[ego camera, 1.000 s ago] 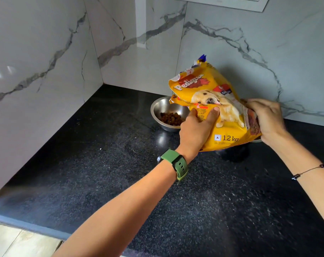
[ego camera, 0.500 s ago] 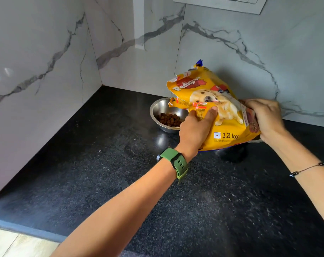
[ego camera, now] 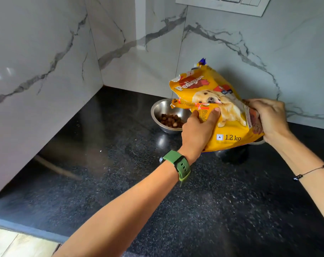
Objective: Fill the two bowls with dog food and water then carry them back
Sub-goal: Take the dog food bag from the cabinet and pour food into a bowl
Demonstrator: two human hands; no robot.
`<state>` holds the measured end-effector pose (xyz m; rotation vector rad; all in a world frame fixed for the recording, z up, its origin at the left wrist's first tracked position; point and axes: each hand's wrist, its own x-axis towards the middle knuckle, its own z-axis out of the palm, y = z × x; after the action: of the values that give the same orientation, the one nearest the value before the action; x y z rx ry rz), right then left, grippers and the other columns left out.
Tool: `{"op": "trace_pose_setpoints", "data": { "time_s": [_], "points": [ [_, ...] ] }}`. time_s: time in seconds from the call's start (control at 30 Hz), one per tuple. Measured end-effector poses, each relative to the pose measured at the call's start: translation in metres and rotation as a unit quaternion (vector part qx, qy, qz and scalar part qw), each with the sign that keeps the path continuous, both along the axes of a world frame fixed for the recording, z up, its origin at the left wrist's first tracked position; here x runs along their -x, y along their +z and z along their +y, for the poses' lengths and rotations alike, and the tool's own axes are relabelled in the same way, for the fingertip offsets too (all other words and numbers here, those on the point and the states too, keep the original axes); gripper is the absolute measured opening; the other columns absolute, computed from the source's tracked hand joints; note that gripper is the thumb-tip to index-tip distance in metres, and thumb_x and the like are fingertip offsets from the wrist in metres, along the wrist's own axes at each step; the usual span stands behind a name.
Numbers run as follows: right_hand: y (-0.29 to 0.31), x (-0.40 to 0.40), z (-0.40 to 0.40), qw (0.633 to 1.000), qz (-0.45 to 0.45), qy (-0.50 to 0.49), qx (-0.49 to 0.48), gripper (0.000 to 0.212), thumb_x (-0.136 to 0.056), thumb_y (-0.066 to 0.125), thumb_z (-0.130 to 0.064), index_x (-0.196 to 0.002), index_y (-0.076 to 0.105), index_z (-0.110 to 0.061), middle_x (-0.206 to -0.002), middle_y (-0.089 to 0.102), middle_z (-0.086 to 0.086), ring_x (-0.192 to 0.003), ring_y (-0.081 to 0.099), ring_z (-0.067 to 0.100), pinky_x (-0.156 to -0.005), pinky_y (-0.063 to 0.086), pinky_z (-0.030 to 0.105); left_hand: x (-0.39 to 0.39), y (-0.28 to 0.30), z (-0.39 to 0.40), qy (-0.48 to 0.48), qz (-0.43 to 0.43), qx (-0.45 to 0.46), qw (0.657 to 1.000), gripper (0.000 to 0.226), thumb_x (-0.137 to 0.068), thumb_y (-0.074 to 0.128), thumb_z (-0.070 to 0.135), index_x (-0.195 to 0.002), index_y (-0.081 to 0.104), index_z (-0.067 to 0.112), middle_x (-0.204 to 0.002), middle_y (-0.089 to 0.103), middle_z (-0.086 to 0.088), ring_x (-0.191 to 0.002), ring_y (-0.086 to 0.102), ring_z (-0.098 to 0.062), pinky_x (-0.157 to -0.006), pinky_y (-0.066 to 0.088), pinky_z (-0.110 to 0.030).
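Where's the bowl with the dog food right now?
The round steel bowl of brown kibble sits on the black counter near the back wall, just left of the yellow bag.

Scene is brightly and evenly lit; glare patches show on the glossy left wall [ego camera: 2,73]. The black surface [ego camera: 94,164] carries soft reflections. Wide-angle bending and slight blur appear toward frame edges.

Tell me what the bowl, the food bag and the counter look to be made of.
Bowl: likely stainless steel, going by its shiny grey wall with bright reflections. Food bag: probably thin printed plastic film, glossy; it creases and crumples where the left hand and right hand grip it. Counter: looks like polished black speckled stone, perhaps granite; it mirrors the bowl.
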<state>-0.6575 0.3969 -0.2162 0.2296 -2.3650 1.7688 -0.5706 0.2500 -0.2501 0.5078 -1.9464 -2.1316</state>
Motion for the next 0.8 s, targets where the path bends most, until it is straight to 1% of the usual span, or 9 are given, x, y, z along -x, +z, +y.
{"op": "trace_pose_setpoints", "data": {
  "time_s": [0.07,0.17,0.23,0.3,0.37,0.6,0.67,0.73,0.8],
  "points": [
    [0.002,0.001,-0.001,1.0,-0.002,-0.002,-0.01,0.021,-0.078,0.06,-0.016,-0.096,0.072,-0.018,-0.055,0.067,-0.019,-0.063,0.065,0.006,-0.073,0.051,0.029,0.002,0.001,-0.001,0.005,0.003,0.003,1.0,0.076,-0.068,0.057,0.066,-0.129,0.057,0.019,-0.123,0.065,-0.006,-0.112,0.062,-0.028,-0.098,0.05,-0.045],
    [0.006,0.002,-0.003,0.999,-0.011,-0.004,-0.037,0.01,-0.073,0.062,-0.025,-0.07,0.072,-0.027,-0.053,0.067,-0.016,-0.068,0.064,0.017,-0.073,0.05,0.036,0.005,0.002,-0.002,0.003,-0.017,-0.025,1.0,0.082,-0.061,0.057,0.068,-0.126,0.059,0.019,-0.122,0.066,-0.007,-0.11,0.064,-0.029,-0.097,0.051,-0.046],
    [0.003,0.003,-0.003,0.999,-0.01,-0.004,-0.035,0.014,-0.077,0.063,-0.021,-0.067,0.071,-0.027,-0.055,0.068,-0.012,-0.065,0.064,0.014,-0.073,0.051,0.036,0.004,0.0,-0.001,0.002,-0.023,-0.027,0.999,0.08,-0.06,0.058,0.069,-0.122,0.059,0.019,-0.121,0.066,-0.007,-0.108,0.064,-0.03,-0.096,0.051,-0.046],
    [0.0,0.003,-0.002,1.0,-0.008,-0.005,-0.027,0.012,-0.08,0.062,-0.015,-0.077,0.073,-0.02,-0.054,0.067,-0.013,-0.057,0.063,0.004,-0.07,0.05,0.033,0.005,-0.003,-0.002,-0.004,-0.023,-0.035,0.999,0.088,-0.053,0.059,0.074,-0.121,0.06,0.019,-0.12,0.066,-0.006,-0.107,0.065,-0.03,-0.095,0.051,-0.047],
    [-0.002,0.003,-0.003,1.0,-0.008,-0.006,-0.016,0.015,-0.081,0.062,-0.013,-0.092,0.072,-0.015,-0.053,0.067,-0.017,-0.057,0.063,0.003,-0.07,0.05,0.031,0.005,-0.003,-0.003,-0.002,-0.022,-0.034,0.999,0.09,-0.053,0.058,0.074,-0.124,0.059,0.018,-0.121,0.066,-0.006,-0.108,0.064,-0.029,-0.095,0.051,-0.047],
    [0.002,0.009,-0.006,1.0,0.002,-0.002,-0.002,0.028,-0.077,0.059,-0.017,-0.103,0.07,-0.015,-0.059,0.068,-0.021,-0.064,0.066,0.002,-0.07,0.053,0.023,0.009,0.0,-0.005,0.015,0.01,0.003,1.0,0.072,-0.069,0.057,0.065,-0.126,0.059,0.021,-0.12,0.067,-0.003,-0.111,0.063,-0.027,-0.096,0.051,-0.045],
    [0.003,0.013,-0.007,1.0,-0.012,-0.002,-0.022,0.023,-0.073,0.063,-0.023,-0.093,0.073,-0.016,-0.054,0.067,-0.019,-0.063,0.065,0.006,-0.072,0.052,0.031,0.011,0.0,-0.006,0.009,-0.015,-0.03,0.999,0.066,-0.074,0.062,0.061,-0.124,0.059,0.019,-0.122,0.065,-0.005,-0.111,0.062,-0.028,-0.098,0.05,-0.045],
    [0.002,0.014,-0.007,0.999,-0.014,-0.005,-0.035,0.019,-0.06,0.066,-0.034,-0.074,0.074,-0.024,-0.054,0.068,-0.014,-0.07,0.066,0.019,-0.075,0.053,0.039,0.011,-0.002,-0.004,0.006,-0.032,-0.048,0.998,0.072,-0.069,0.062,0.063,-0.125,0.059,0.018,-0.123,0.065,-0.006,-0.11,0.063,-0.029,-0.097,0.05,-0.046],
    [-0.001,0.014,-0.005,0.999,-0.013,-0.002,-0.033,0.018,-0.057,0.065,-0.038,-0.069,0.073,-0.027,-0.057,0.069,-0.011,-0.076,0.068,0.027,-0.077,0.054,0.043,0.011,-0.003,-0.003,0.009,-0.032,-0.054,0.998,0.076,-0.063,0.06,0.064,-0.124,0.059,0.019,-0.122,0.065,-0.006,-0.109,0.064,-0.029,-0.096,0.051,-0.045]
  ]
}}
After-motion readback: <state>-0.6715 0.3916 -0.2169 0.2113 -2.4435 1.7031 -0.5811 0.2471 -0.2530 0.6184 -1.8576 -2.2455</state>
